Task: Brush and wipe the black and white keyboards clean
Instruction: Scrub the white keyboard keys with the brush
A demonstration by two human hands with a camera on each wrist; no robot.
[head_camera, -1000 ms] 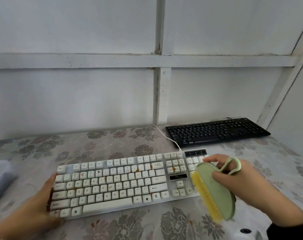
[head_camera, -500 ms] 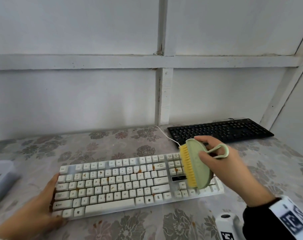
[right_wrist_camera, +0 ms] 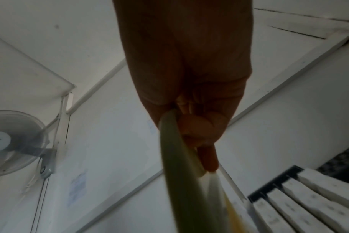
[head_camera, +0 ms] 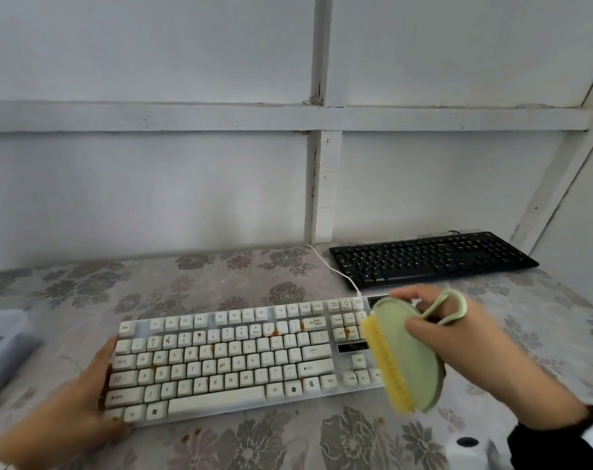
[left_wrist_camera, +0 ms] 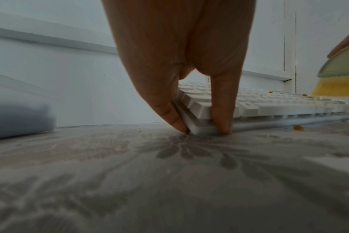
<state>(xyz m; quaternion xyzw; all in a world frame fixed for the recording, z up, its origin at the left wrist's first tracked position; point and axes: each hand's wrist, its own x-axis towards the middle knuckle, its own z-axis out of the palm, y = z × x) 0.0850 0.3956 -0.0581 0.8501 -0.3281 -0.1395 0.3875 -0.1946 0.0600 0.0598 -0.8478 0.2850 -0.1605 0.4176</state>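
The white keyboard [head_camera: 220, 361], speckled with orange-brown crumbs, lies across the middle of the floral table. My left hand [head_camera: 95, 385] holds its left end; in the left wrist view the thumb and a finger pinch the near-left corner [left_wrist_camera: 203, 124]. My right hand [head_camera: 434, 330] grips a green brush [head_camera: 410, 357] with yellow bristles, tilted over the keyboard's right end, bristles facing left. That brush [left_wrist_camera: 341, 75] also shows beyond the white keys [left_wrist_camera: 269, 104]. The black keyboard [head_camera: 430, 257] lies at the back right, untouched.
A grey-blue container [head_camera: 3, 344] sits at the table's left edge. The white cable [head_camera: 335, 271] runs from the white keyboard toward the wall. Crumbs [head_camera: 186, 435] lie on the cloth in front. A white panelled wall closes the back; a fan [right_wrist_camera: 10, 141] hangs higher up.
The brush went up and left over the number pad, then came back down toward the near right end. My left hand stayed on the keyboard's left end.
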